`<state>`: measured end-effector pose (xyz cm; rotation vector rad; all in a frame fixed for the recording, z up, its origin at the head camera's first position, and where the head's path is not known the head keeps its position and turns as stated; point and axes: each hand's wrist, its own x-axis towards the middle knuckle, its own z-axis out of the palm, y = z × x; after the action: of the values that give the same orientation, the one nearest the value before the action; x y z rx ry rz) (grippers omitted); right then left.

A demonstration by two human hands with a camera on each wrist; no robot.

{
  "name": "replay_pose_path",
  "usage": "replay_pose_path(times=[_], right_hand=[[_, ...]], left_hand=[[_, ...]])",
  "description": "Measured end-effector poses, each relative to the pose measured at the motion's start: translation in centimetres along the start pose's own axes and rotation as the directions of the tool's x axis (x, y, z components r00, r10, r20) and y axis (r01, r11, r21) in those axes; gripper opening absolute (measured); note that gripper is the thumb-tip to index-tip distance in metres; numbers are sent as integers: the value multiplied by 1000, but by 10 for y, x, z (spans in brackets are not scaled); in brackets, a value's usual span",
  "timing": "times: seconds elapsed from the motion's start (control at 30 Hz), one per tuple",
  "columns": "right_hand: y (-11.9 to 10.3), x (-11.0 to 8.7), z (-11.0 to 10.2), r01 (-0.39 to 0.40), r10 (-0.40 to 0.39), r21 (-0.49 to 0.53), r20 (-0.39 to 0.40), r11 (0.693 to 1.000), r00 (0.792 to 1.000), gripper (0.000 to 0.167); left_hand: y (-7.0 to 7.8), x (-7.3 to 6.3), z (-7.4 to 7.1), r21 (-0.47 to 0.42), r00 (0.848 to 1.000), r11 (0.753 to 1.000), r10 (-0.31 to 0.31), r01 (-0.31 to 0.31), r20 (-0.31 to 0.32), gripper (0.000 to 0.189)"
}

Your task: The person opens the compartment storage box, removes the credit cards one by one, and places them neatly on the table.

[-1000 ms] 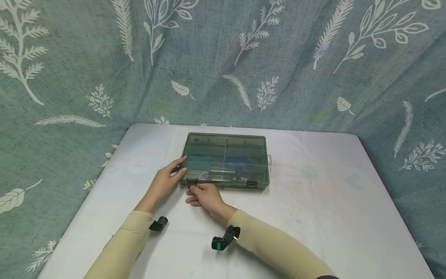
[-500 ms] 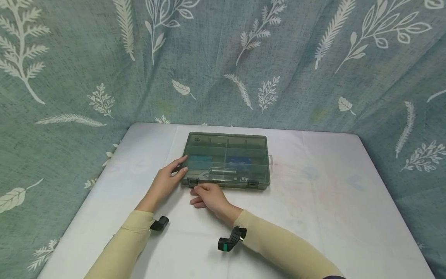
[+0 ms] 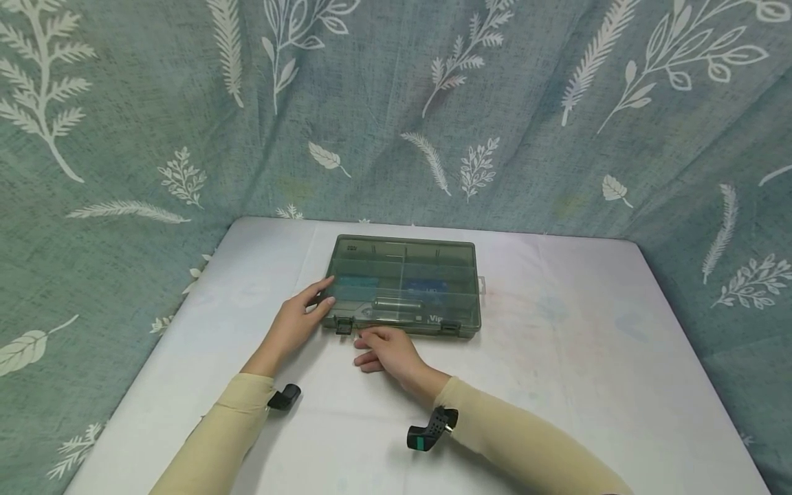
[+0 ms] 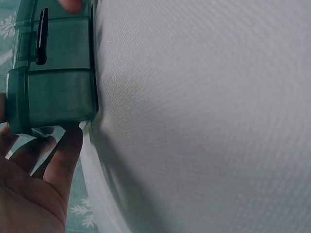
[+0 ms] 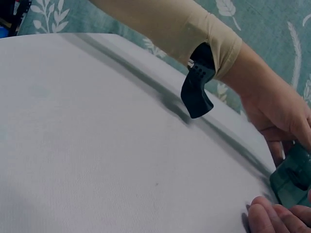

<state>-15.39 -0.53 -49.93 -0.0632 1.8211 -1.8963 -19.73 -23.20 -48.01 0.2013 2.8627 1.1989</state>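
A see-through dark green storage box [image 3: 439, 253], lid down, lies on the white table with blue items [image 3: 423, 286] showing inside. My left hand [image 3: 291, 326] grips its left end, and in the left wrist view the fingers [image 4: 65, 158] bend against the end wall. The left front latch [image 3: 344, 326] is flipped outward; the right latch [image 3: 449, 326] sits flat against the front. Just right of the flipped latch, my right hand [image 3: 392, 354] hovers at the front edge, fingers loosely curled with nothing between them. In the right wrist view its fingertips [image 5: 265, 216] appear beside the box [image 5: 286, 187].
The white tabletop [image 3: 575, 357] spreads around the box. Green cloth with white leaf prints [image 3: 383, 124] hangs behind and at the sides. Black wrist mounts [image 3: 433, 427] stick out below both forearms.
My right hand has left the left latch and slid right along the front edge. That latch now stands visibly flipped out. The left hand keeps its hold on the box.
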Motion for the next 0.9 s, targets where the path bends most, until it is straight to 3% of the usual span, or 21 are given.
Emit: replay_pose_path(times=[0.9], right_hand=[[4, -22, -46, -10, 11, 22, -43, 1000, 999, 40]], left_hand=[[-1, 0, 0, -15, 1000, 1000, 5, -5, 5, 55]])
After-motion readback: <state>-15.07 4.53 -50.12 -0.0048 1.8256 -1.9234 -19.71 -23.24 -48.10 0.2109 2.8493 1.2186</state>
